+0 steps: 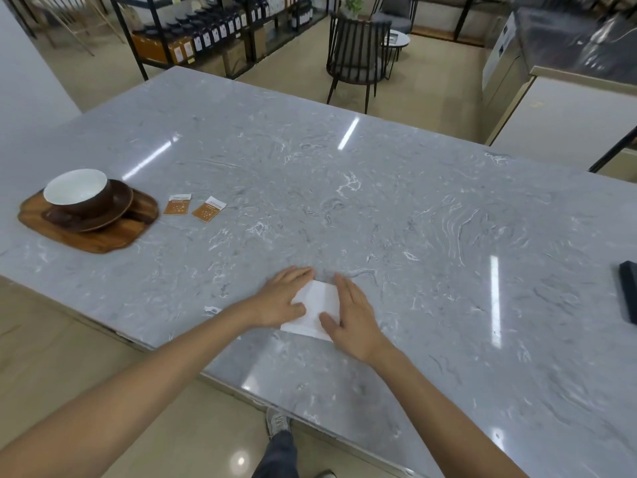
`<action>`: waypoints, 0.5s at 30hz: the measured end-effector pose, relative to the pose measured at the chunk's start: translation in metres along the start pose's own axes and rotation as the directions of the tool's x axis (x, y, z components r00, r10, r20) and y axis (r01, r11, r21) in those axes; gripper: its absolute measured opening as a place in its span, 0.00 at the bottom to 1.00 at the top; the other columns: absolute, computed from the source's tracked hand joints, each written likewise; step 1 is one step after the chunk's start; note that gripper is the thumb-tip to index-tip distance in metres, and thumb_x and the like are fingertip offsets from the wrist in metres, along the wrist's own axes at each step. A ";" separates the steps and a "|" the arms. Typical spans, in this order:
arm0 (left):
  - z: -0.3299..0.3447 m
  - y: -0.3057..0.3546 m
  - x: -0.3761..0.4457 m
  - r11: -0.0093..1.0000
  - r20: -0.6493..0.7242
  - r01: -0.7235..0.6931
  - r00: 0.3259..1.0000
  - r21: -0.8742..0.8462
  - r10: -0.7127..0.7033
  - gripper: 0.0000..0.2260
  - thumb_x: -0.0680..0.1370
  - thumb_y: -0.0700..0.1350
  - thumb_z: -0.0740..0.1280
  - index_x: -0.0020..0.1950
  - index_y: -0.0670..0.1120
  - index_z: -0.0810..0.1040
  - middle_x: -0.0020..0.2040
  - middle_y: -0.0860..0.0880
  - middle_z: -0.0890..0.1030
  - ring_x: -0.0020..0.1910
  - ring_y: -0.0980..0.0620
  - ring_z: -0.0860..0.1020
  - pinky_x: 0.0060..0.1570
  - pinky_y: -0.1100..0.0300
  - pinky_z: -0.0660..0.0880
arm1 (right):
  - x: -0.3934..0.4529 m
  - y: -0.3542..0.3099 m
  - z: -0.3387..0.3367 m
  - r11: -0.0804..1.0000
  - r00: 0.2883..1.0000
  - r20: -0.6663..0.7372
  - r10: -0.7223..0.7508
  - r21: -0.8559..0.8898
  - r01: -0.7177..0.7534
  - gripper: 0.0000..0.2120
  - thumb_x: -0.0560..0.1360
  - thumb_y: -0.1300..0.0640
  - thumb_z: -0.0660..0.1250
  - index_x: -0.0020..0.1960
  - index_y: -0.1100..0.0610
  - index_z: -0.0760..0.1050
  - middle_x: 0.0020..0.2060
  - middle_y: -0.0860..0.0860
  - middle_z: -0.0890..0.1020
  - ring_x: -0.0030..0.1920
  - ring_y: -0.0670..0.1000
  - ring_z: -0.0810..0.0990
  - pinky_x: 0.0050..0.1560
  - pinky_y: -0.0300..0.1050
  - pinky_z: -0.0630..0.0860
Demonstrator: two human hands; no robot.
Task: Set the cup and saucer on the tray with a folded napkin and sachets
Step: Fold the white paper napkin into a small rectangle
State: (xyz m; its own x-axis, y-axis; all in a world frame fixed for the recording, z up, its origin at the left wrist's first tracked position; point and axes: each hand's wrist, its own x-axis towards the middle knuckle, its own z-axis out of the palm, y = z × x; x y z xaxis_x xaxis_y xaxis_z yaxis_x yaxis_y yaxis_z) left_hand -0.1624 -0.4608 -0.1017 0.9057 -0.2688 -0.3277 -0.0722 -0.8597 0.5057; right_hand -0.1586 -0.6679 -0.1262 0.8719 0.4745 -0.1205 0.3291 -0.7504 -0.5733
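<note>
Both bare forearms reach forward over the near edge of the grey marbled stone tabletop (379, 188), converging on a white folded paper napkin (319, 307) that lies flat near that edge. The left hand (281, 300) rests palm down on the napkin's left side, fingers straight and close together, pressing rather than gripping. The right hand (353, 317) lies palm down along the napkin's right side, fingers straight (thumb tucked inward onto the paper). The napkin shows between the two hands, touched by both.

Well apart, at the far left, a brown wooden tray (103, 238) carries a dark brown round saucer (119, 205) with a brown cup, white inside (77, 191), standing on it. Two orange-and-white paper sachets (193, 207) lie on the tabletop just beside the tray.
</note>
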 end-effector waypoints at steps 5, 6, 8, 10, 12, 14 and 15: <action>-0.047 0.011 0.022 0.992 0.163 0.120 0.979 0.039 -0.125 0.39 0.71 0.39 0.76 0.79 0.47 0.62 0.71 0.45 0.72 0.70 0.43 0.69 0.71 0.52 0.66 | 0.032 -0.003 -0.035 0.991 0.977 0.168 0.127 -0.065 -0.118 0.46 0.69 0.42 0.77 0.79 0.53 0.59 0.70 0.55 0.67 0.71 0.58 0.64 0.72 0.52 0.64; -0.050 0.014 0.026 0.987 0.198 0.154 0.967 0.034 -0.158 0.36 0.71 0.39 0.76 0.76 0.48 0.66 0.69 0.45 0.73 0.68 0.44 0.71 0.67 0.52 0.71 | 0.038 -0.005 -0.037 0.987 0.967 0.199 0.158 -0.055 -0.150 0.44 0.67 0.43 0.79 0.77 0.53 0.63 0.67 0.55 0.68 0.69 0.57 0.65 0.70 0.51 0.66; -0.051 0.018 0.032 0.984 0.226 0.176 0.958 0.012 -0.175 0.27 0.70 0.36 0.76 0.67 0.48 0.74 0.64 0.46 0.76 0.59 0.46 0.75 0.55 0.55 0.75 | 0.046 -0.006 -0.040 0.974 0.948 0.239 0.213 0.031 -0.226 0.38 0.64 0.48 0.82 0.70 0.53 0.71 0.63 0.55 0.72 0.66 0.55 0.70 0.67 0.51 0.73; -0.047 0.020 0.032 0.986 0.208 0.168 0.964 -0.001 -0.164 0.20 0.69 0.35 0.75 0.58 0.48 0.78 0.56 0.48 0.78 0.51 0.49 0.76 0.42 0.61 0.73 | 0.048 -0.006 -0.040 0.946 0.940 0.250 0.234 0.164 -0.279 0.30 0.63 0.54 0.84 0.60 0.54 0.76 0.59 0.55 0.76 0.60 0.55 0.76 0.56 0.48 0.78; -0.043 0.020 0.025 0.987 0.145 0.154 0.978 -0.033 -0.148 0.16 0.68 0.35 0.74 0.51 0.50 0.79 0.48 0.51 0.78 0.47 0.50 0.76 0.36 0.63 0.70 | 0.041 -0.005 -0.039 0.929 0.956 0.209 0.206 0.266 -0.258 0.23 0.63 0.59 0.83 0.52 0.53 0.75 0.51 0.53 0.79 0.50 0.52 0.79 0.42 0.39 0.75; -0.038 0.016 0.014 0.990 0.044 0.125 0.991 -0.068 -0.123 0.12 0.68 0.35 0.73 0.49 0.46 0.81 0.46 0.50 0.80 0.46 0.49 0.78 0.37 0.62 0.72 | 0.029 -0.004 -0.035 0.942 0.984 0.109 0.143 0.289 -0.169 0.19 0.66 0.61 0.80 0.48 0.53 0.73 0.45 0.50 0.79 0.44 0.51 0.78 0.36 0.37 0.71; -0.034 0.014 0.005 0.991 -0.023 0.103 0.994 -0.090 -0.106 0.12 0.68 0.35 0.73 0.50 0.44 0.82 0.46 0.49 0.82 0.45 0.49 0.79 0.40 0.60 0.73 | 0.021 -0.003 -0.031 0.946 0.992 0.061 0.107 0.301 -0.120 0.17 0.68 0.61 0.79 0.49 0.54 0.73 0.44 0.50 0.80 0.43 0.52 0.79 0.37 0.40 0.74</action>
State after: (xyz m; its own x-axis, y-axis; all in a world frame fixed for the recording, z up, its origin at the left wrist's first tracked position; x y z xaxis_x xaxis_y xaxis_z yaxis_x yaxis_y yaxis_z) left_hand -0.1442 -0.4592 -0.0695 0.9178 -0.1661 -0.3606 0.0597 -0.8403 0.5389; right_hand -0.1302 -0.6698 -0.1014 0.8785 0.4189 -0.2299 0.0977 -0.6284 -0.7718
